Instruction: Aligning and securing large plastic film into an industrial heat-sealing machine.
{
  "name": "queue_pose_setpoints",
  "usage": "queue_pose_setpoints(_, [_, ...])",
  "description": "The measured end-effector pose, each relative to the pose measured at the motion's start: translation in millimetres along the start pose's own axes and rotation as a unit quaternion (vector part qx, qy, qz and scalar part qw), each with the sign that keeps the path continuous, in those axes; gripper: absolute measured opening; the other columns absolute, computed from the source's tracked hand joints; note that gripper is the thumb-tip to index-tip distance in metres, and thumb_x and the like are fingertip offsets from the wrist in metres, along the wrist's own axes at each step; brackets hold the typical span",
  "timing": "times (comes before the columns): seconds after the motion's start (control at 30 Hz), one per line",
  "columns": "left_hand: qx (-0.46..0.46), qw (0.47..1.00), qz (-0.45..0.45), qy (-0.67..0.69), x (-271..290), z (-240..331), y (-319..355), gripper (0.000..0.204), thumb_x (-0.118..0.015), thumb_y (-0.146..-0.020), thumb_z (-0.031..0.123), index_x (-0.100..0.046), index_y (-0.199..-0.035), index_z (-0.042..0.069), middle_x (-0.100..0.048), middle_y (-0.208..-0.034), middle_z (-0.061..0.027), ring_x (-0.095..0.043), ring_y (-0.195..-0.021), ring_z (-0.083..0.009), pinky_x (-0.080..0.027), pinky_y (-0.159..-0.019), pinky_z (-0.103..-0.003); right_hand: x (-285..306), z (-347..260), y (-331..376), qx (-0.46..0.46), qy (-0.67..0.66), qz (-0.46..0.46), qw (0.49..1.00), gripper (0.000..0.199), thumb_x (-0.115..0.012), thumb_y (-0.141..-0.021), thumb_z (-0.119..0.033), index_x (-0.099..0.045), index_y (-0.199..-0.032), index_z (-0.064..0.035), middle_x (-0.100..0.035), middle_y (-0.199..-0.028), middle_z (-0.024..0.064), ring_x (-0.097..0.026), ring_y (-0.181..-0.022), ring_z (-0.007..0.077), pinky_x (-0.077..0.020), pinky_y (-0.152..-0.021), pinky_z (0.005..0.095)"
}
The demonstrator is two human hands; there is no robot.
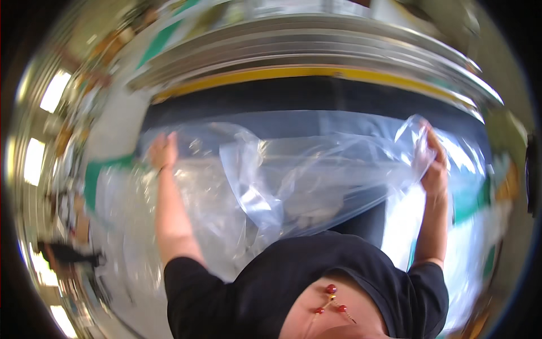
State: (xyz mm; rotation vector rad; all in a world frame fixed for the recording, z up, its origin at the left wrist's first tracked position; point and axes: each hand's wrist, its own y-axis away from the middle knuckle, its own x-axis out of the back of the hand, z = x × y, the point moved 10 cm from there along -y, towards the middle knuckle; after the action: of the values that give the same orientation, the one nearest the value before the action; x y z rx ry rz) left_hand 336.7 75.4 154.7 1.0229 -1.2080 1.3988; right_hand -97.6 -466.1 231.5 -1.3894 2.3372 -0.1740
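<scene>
A wide sheet of clear plastic film (316, 164) spans the space between my two hands, creased and shiny, with a folded strip hanging near its middle. My right hand (436, 169) is closed on a gathered part of the film, which bunches up around the fingers. Over at the left, my left hand (162, 151) is raised at the film's other side, its fingers drawn together on the plastic; motion blur softens their outline. More loose film hangs down below the left forearm, close to my body.
Beyond the film lies a dark flat surface (243, 99), bordered by a yellow bar (305, 72). Long metal rails (316, 42) run across behind it. Green patches (99, 181) show on the floor at the left. A black object (68, 253) stands farther left, blurred.
</scene>
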Motion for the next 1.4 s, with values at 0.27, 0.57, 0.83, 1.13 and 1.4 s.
queue_pose_setpoints(0.27, [0.001, 0.998, -0.035, -0.048, -14, 20, -25, 0.072, -0.023, -0.079, 0.064, -0.025, -0.132, 0.016, -0.024, -0.135, -0.0154, -0.017, -0.127, -0.0291, -0.009, -0.103, -0.039, 288, -164, 142, 0.111, 0.498, 0.424, 0.748, 0.034, -0.059, -0.078, -0.012, -0.052, -0.111, -0.0064, -0.048, -0.07, -0.0038, -0.04, -0.061, 0.0056, -0.0332, -0.055, 0.0177])
queue_pose_setpoints(0.57, [0.013, 0.999, -0.013, -0.049, -7, -6, -29, 0.072, -0.024, -0.078, 0.065, -0.027, -0.132, 0.016, -0.025, -0.135, -0.0142, -0.017, -0.127, -0.027, -0.008, -0.103, -0.037, 302, -71, 129, -0.048, 0.203, 0.435, 0.876, 0.021, -0.056, -0.082, -0.03, -0.051, -0.079, -0.0099, -0.052, -0.073, -0.0015, -0.048, -0.06, 0.0046, -0.0384, -0.053, 0.0173])
queue_pose_setpoints(0.83, [0.001, 0.998, -0.011, -0.057, -10, -6, -34, 0.072, -0.024, -0.078, 0.064, -0.029, -0.131, 0.015, -0.026, -0.135, -0.0144, -0.019, -0.126, -0.0277, -0.009, -0.103, -0.038, 220, -72, 93, -0.018, -0.036, 0.258, 0.965, 0.024, -0.053, -0.083, -0.028, -0.054, -0.093, -0.0063, -0.052, -0.083, 0.0006, -0.051, -0.072, 0.0114, -0.0451, -0.07, 0.0251])
queue_pose_setpoints(1.13, [-0.002, 0.999, 0.003, -0.051, -12, -5, -32, 0.071, -0.025, -0.079, 0.064, -0.03, -0.13, 0.015, -0.027, -0.134, -0.0143, -0.019, -0.126, -0.0278, -0.009, -0.103, -0.038, 306, -59, 125, -0.073, 0.08, 0.388, 0.915, 0.023, -0.06, -0.078, -0.034, -0.049, -0.074, -0.0134, -0.033, -0.051, -0.0085, -0.023, -0.037, 0.0026, -0.0171, -0.034, 0.0199])
queue_pose_setpoints(1.4, [-0.005, 0.999, -0.001, -0.049, -11, -7, -34, 0.071, -0.025, -0.078, 0.065, -0.031, -0.13, 0.018, -0.026, -0.135, -0.0147, -0.019, -0.125, -0.031, -0.01, -0.103, -0.04, 319, -52, 133, -0.158, 0.102, 0.392, 0.901, 0.018, -0.061, -0.078, -0.028, -0.05, -0.082, -0.0149, -0.049, -0.077, -0.0049, -0.047, -0.071, 0.0062, -0.036, -0.064, 0.0212])
